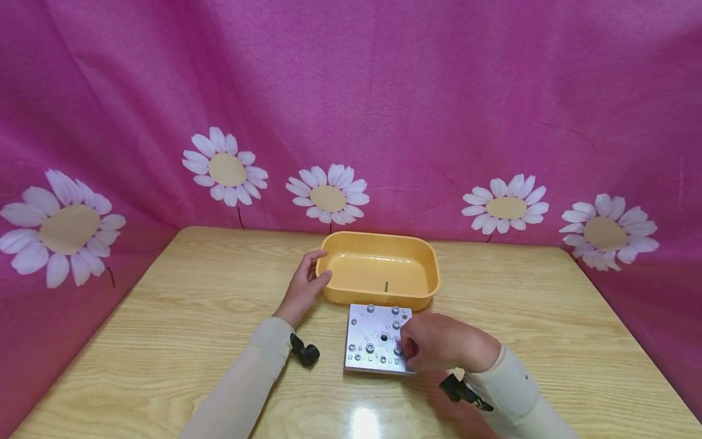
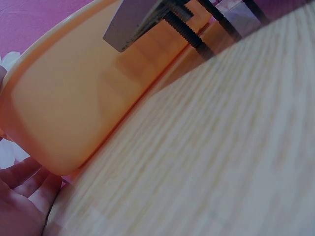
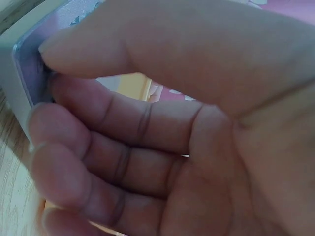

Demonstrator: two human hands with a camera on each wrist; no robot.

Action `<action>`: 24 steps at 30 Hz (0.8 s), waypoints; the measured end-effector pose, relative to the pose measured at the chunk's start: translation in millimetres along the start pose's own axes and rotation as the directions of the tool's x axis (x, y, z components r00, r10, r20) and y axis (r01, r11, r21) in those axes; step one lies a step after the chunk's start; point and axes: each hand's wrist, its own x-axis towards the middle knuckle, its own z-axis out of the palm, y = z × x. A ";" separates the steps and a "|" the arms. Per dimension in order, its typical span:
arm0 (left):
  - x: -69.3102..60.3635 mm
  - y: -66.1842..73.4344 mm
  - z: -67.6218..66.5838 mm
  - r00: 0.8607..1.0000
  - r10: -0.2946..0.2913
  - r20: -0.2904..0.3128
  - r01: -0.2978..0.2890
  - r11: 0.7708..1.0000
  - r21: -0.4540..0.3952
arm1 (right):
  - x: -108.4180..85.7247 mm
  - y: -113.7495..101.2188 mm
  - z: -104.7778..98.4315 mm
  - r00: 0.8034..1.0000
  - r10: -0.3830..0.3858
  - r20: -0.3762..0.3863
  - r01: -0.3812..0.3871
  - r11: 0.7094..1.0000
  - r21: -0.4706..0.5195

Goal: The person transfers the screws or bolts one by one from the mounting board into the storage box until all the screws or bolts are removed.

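A square metal plate lies in front of a yellow plastic basin, with several socket-head screws and small square holes in its top. In the left wrist view, threaded screw shanks stick out below the plate. My right hand is at the plate's right edge, thumb and index fingertip together on a small screw, mostly hidden by the fingers. The right wrist view shows only something dark at those fingertips. My left hand rests against the basin's left end, fingers and thumb spread along its rim.
One small dark screw lies inside the basin. Wooden table stretches around everything. A pink cloth with printed daisies hangs behind and at both sides. Black wrist mounts sit on both sleeves.
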 end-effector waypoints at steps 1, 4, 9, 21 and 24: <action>-0.1 -0.3 0.3 1.000 0.003 -0.005 -0.003 1.000 0.002 | -0.1 -0.3 0.1 1.000 0.000 -0.002 0.000 1.000 -0.003; -0.1 -0.9 1.1 1.000 0.008 -0.016 -0.008 1.000 0.001 | -0.4 -0.5 0.5 1.000 -0.010 -0.012 0.010 1.000 -0.012; -0.7 -0.7 1.5 1.000 0.013 -0.020 -0.013 1.000 0.001 | -0.7 -1.3 1.3 0.999 -0.031 -0.030 0.030 0.999 -0.030; -0.9 -0.4 0.1 1.000 0.014 -0.012 -0.014 1.000 -0.006 | 2.0 -2.5 2.6 0.999 -0.006 -0.035 0.004 0.999 -0.053; -0.8 -0.5 0.1 1.000 0.013 -0.013 -0.013 1.000 -0.008 | 1.7 -1.6 3.2 0.999 -0.019 -0.045 0.017 0.998 -0.056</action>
